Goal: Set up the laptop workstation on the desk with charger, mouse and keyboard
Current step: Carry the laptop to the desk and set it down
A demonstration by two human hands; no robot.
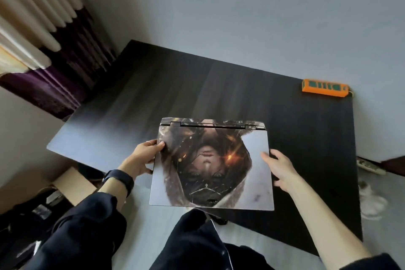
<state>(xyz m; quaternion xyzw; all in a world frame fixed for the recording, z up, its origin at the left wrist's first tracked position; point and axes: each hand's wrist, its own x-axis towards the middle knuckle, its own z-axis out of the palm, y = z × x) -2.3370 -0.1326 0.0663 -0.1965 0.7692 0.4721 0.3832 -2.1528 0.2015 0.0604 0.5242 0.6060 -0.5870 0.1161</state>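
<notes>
Left hand (145, 158) is gripping the closed laptop (210, 166) at its left edge, thumb lying on the lid, fingers curling beneath. Right hand (277, 167) is clasping the right edge likewise. Laptop is sitting over the table's (153, 98) near edge, hinge facing away.

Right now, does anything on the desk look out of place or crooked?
Nothing looks damaged or spilled. The closed laptop, held by the left hand and the right hand, juts over the near edge of the desk, and its lid picture appears upside down to the person.
</notes>
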